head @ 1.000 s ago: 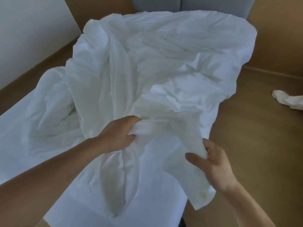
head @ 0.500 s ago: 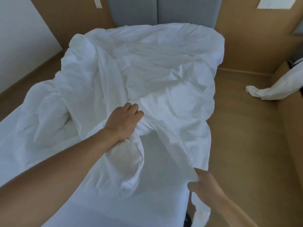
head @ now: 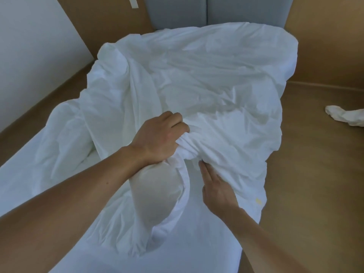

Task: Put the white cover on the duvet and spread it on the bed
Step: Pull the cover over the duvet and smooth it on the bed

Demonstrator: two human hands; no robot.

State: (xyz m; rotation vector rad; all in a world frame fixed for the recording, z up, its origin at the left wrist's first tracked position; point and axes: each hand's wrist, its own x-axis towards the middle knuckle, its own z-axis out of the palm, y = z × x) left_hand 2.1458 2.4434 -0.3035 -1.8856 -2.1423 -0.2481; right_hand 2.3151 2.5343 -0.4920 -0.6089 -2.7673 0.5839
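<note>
While left hand (head: 161,136) has its fingers curled tight round a bunched wad of the white cover (head: 206,75) at mid-bed, right hand (head: 216,188) holds nothing: fingers straight, tips touching the fabric just below that wad; cover lies crumpled over most of the bed (head: 197,251), far end near the grey headboard (head: 197,10), right edge hanging off the side; rounded padded lump under the left wrist is prob the duvet (head: 157,186) seen thru the thin cloth, so partly in, not spread. Step in hand, imo: feeding duvet deeper into the cover. To do it well: pin the wad w/ left, slide right along the seam to find a corner, match corner to corner before shaking — else filling bunches mid-cover; stray white cloth (head: 344,117) on floor is irrelevant.
</note>
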